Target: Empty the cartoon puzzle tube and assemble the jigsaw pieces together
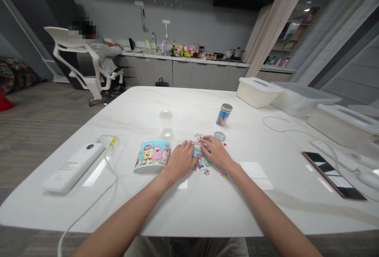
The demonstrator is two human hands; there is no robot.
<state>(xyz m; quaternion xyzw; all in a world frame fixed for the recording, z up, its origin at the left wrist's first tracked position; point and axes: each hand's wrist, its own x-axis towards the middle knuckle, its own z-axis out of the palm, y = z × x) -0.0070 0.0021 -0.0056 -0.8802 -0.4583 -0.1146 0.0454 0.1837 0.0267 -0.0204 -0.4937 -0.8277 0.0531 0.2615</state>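
A small pile of colourful jigsaw puzzle pieces [202, 164] lies on the white table, with a few loose ones around it. My left hand [182, 157] rests flat at the pile's left side, fingers stretched over the pieces. From the right, my right hand [215, 151] lies across the pile, its fingers spread and touching pieces. Left of my left hand is a curved picture sheet [153, 154] with cartoon characters. Behind it stands a clear jar [166, 123]. A round metal lid [220, 136] lies just behind my right hand, and a blue can [224, 115] with a silver lid stands farther back.
A white power strip-like device [74, 167] with a cable is at the left. At the right lie a phone [333, 175] and white cables. Lidded storage boxes [257, 93] line the right edge. Beyond the table, a person sits in a white chair [96, 65] by the kitchen counter.
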